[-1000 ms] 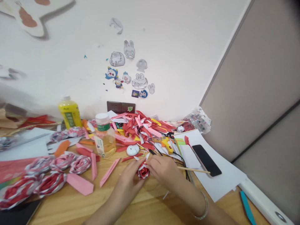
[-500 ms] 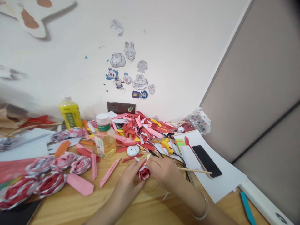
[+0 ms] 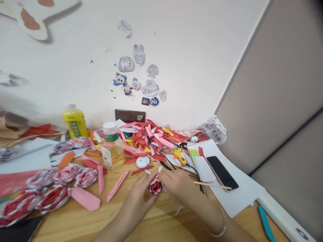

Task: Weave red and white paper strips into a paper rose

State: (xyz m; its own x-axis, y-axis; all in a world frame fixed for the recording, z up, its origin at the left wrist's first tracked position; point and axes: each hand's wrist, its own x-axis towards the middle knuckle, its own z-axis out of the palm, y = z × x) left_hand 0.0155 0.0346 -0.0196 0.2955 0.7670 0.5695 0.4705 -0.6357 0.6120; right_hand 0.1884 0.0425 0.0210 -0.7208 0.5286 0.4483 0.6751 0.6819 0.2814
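Observation:
Between my two hands, low in the middle of the head view, is a small red and white folded-paper rose. My left hand is closed on its left side, thumb and fingers at the rim. My right hand pinches the opposite side, its fingertips mostly hidden behind the flower. White paper tips stick up at the rose's far edge. A thin wooden stick juts out to the right from behind my right hand and passes over the phone; its near end is hidden.
Behind my hands lies a heap of red, pink and yellow folded strips, with a yellow glue gun. A white earbud case and capped bottle stand close. Twisted paper rings lie left, white sheets right.
The rose has turned slightly between my fingers, showing a little more of its face. The wooden stick has shifted slightly right and down with my right hand.

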